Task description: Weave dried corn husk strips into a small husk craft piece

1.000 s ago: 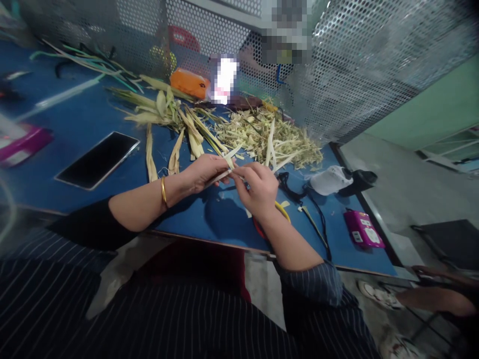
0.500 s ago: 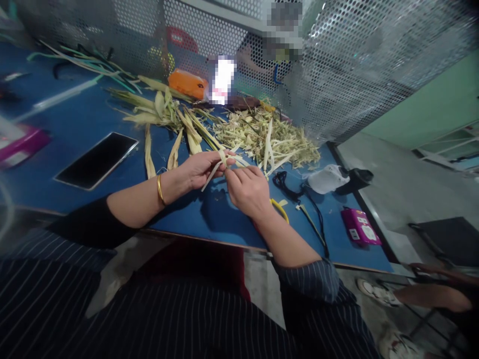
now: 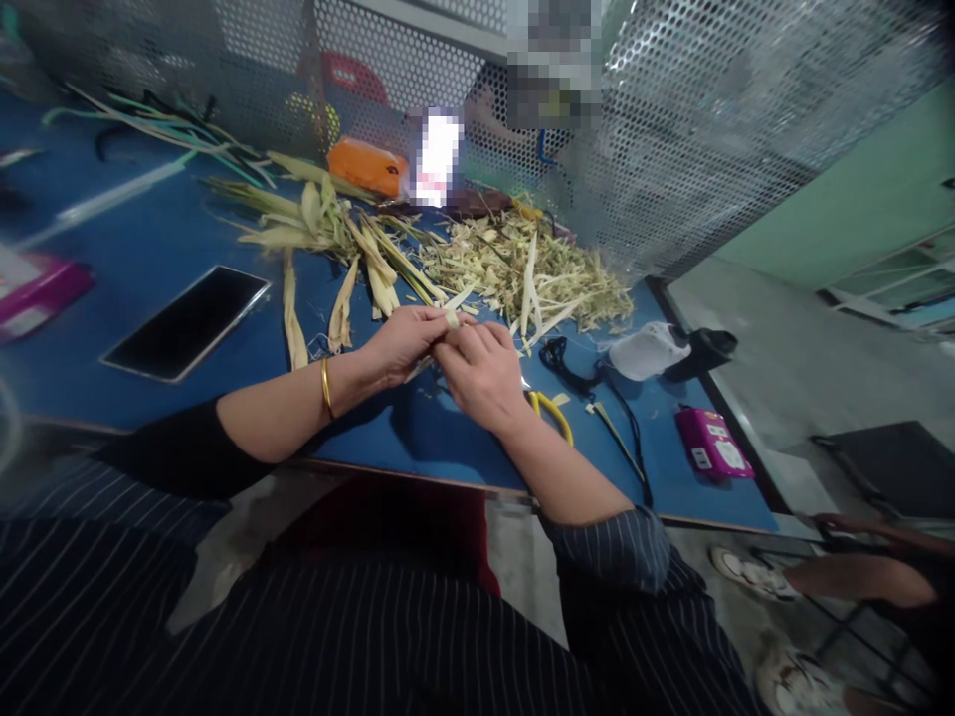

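Observation:
My left hand (image 3: pixel 407 345) and my right hand (image 3: pixel 483 372) meet over the blue table, fingers closed together. Between them is a pale corn husk strip (image 3: pixel 452 319), held by the left fingertips, with the right fingers pressed against it. The right hand hides most of the strip. Just beyond the hands lie long dried corn husks (image 3: pixel 379 278) and a heap of shredded husk (image 3: pixel 522 268). Scissors with yellow handles (image 3: pixel 556 418) lie partly under my right forearm.
A dark phone (image 3: pixel 186 323) lies at the left. An orange packet (image 3: pixel 367 167) and a lit, blurred screen (image 3: pixel 437 159) stand by the perforated metal divider (image 3: pixel 716 129). On the right are a black cord (image 3: pixel 568 360), a white cap-like item (image 3: pixel 649 350) and a purple packet (image 3: pixel 712 445).
My right hand has moved slightly left and up, closing in on my left hand and covering more of the strip. The scissors' handles show more now.

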Motion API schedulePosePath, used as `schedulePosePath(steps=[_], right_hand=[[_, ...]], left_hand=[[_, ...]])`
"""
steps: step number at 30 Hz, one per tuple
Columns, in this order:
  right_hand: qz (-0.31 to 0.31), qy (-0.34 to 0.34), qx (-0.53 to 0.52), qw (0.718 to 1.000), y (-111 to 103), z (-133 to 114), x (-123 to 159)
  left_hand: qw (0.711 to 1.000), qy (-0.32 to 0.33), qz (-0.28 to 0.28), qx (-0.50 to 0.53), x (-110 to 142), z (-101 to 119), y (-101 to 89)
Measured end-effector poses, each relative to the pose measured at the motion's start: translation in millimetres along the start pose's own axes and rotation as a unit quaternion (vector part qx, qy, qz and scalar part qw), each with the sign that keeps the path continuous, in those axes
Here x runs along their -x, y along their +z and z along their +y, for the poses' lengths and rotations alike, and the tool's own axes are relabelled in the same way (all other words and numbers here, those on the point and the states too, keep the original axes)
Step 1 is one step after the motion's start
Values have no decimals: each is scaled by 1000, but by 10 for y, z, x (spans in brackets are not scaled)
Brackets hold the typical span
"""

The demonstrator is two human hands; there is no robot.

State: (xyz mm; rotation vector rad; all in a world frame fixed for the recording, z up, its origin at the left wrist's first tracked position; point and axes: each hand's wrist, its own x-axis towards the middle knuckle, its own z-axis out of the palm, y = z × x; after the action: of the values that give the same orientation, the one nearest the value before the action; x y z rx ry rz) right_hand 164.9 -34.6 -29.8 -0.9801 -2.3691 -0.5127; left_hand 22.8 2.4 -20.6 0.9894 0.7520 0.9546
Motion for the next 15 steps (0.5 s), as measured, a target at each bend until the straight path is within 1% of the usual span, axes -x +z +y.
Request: schedulePosePath(steps=[2, 3, 5, 6, 8, 9, 11, 13, 14, 15], right_hand=[[60, 82, -66, 993, -26, 15, 0], [93, 133, -103, 981, -33, 26, 0], [139, 243, -177, 944, -28, 53, -2], [145, 292, -209, 922, -14, 68, -2], [128, 367, -267, 882, 33, 97, -1], [116, 394, -296, 862, 62, 108, 1], [99, 426, -364, 822, 120, 123, 3], [93, 443, -434, 779, 163, 130, 2], [94, 447, -461, 761, 176, 131, -1], [98, 448, -479, 748, 184, 133, -5]], left_hand=[[999, 16, 8, -27, 3, 19, -18], [999, 16, 12, -37, 5, 30, -25], [999, 10, 17, -50, 7, 49, -33], [998, 10, 19, -56, 7, 55, -34], [997, 21, 28, -70, 1, 56, -31], [996, 26, 28, -75, -3, 52, -30], [995, 33, 23, -86, -10, 44, -28], [994, 37, 18, -99, -13, 44, -26], [993, 39, 18, -107, -11, 48, -24], [992, 42, 20, -115, -8, 56, -21]])
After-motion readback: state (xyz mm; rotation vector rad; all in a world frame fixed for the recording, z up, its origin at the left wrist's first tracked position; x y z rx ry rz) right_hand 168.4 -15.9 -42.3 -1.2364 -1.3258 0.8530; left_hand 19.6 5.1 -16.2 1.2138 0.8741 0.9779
